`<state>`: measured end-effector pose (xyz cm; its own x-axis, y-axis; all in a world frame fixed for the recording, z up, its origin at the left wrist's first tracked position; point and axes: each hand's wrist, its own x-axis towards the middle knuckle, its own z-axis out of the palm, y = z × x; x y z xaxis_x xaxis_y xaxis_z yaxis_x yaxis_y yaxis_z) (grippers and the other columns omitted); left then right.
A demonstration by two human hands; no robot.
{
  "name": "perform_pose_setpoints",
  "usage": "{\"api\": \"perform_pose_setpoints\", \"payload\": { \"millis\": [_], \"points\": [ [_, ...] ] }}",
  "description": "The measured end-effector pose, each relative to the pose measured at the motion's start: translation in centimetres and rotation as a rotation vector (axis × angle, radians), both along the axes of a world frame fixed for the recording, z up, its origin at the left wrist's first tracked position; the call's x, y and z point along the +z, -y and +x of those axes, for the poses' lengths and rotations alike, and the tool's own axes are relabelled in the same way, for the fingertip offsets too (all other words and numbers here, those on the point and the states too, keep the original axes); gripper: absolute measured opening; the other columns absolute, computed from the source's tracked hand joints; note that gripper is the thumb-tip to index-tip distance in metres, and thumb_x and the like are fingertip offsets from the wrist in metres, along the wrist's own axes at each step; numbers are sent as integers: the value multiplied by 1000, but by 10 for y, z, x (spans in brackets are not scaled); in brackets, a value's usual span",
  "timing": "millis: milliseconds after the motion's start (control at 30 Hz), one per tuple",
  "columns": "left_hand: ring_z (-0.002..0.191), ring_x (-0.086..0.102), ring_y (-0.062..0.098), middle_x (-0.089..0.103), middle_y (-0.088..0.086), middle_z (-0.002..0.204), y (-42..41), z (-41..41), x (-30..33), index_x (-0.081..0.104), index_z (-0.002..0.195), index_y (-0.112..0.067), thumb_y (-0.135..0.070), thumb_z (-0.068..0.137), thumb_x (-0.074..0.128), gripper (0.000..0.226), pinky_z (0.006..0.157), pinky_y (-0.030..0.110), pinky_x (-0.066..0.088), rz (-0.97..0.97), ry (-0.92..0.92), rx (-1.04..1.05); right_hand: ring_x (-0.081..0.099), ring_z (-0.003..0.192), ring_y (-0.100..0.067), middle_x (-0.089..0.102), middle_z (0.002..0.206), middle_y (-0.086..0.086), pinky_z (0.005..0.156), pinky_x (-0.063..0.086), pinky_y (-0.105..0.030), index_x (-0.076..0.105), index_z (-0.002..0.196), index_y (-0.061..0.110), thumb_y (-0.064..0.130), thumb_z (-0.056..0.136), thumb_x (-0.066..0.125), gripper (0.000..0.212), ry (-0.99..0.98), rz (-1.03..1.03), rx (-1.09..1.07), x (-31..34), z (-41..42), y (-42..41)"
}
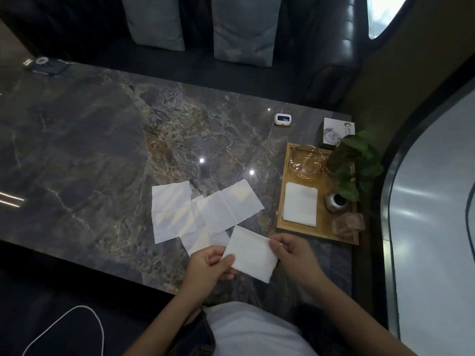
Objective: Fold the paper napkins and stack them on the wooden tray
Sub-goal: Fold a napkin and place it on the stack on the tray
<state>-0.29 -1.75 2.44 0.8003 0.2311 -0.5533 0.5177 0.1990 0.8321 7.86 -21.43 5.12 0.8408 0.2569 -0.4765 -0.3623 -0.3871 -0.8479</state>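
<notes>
Both hands hold 1 folded napkin (250, 254) just above the near edge of the table (84, 140), lifted clear so the fold can be squared before it travels. Left hand (209, 265) pinches the near-left corner, thumb on top, fingers curled under; right hand (290, 249) pinches the right edge, fingers closed on the paper. 2-point grip likely keeps the thin layers from springing open. Unfolded napkins (203, 211) lie overlapped in a loose spread just beyond the hands, about 3 or 4 sheets, exact count unclear, kept in easy reach as the supply. Wooden tray (321, 231) sits to the right near the table edge, with a stack of folded napkins (300, 206) on its left side, the free part of the tray. The rest is taken by a glass dish (305, 161) at the far end, a potted plant (356, 163), a small grey pot (335, 202) and a clear container (348, 223) at the near right. Small white device (280, 119) and a box (336, 132) sit farther back. Judged: fold done, next is placing on the stack.
</notes>
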Motion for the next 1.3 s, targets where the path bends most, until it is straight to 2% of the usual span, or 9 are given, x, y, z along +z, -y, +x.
{"api": "perform_pose_setpoints", "payload": {
  "millis": [167,300,400,533,633,833,967,1067,1300],
  "points": [
    [65,72,22,77,16,74,6,25,0,75,90,-2,-8,88,71,7,60,28,60,63,-4,8,68,63,2,73,77,4,53,52,-14,72,93,6,13,96,58,16,5,-12,-44,4,7,15],
    [61,70,21,76,15,70,16,55,6,77,86,-5,-12,85,75,7,57,29,59,143,37,-40,66,52,-16,73,64,-9,55,55,-24,71,81,6,13,92,65,15,21,-34,-167,2,14,33],
    [65,73,24,78,10,74,22,78,8,77,86,-8,-16,84,77,8,61,29,60,214,54,-76,65,51,-22,72,60,-11,55,56,-28,70,75,6,14,89,69,16,-2,-27,-269,-1,19,44],
    [66,74,27,77,7,71,31,109,7,78,88,-12,-18,83,78,8,65,35,63,280,49,-115,64,47,-19,72,60,-11,52,54,-26,69,72,2,15,87,71,20,-23,-4,-404,-3,26,52],
    [60,73,22,77,2,67,37,131,9,79,90,-14,-22,84,77,10,64,31,63,345,61,-182,63,47,-17,71,61,-13,49,54,-20,68,72,-3,18,86,72,25,-36,-14,-491,-4,33,56],
    [54,68,13,76,1,71,51,168,6,78,96,-15,-19,91,70,11,59,21,58,449,96,-271,61,46,-18,69,60,-10,54,54,-29,69,76,1,18,91,67,23,-141,-9,-570,-14,42,60],
    [56,67,8,74,-3,69,56,186,1,79,98,-15,-20,91,69,14,58,16,53,504,139,-341,62,50,-19,69,63,-10,58,54,-32,69,89,3,14,94,62,15,-246,37,-626,-17,47,61],
    [65,70,6,77,-4,82,61,204,-2,79,99,-16,-24,89,71,15,67,21,58,534,151,-386,62,51,-17,68,67,-11,57,54,-29,69,90,2,13,94,61,14,-305,60,-680,-16,51,60],
    [74,68,4,74,-11,80,72,244,-12,78,93,-21,-29,84,76,13,73,32,61,617,165,-499,60,48,-18,67,68,-12,56,52,-34,68,91,5,17,92,65,13,-455,107,-801,-21,63,56]
  ]
}}
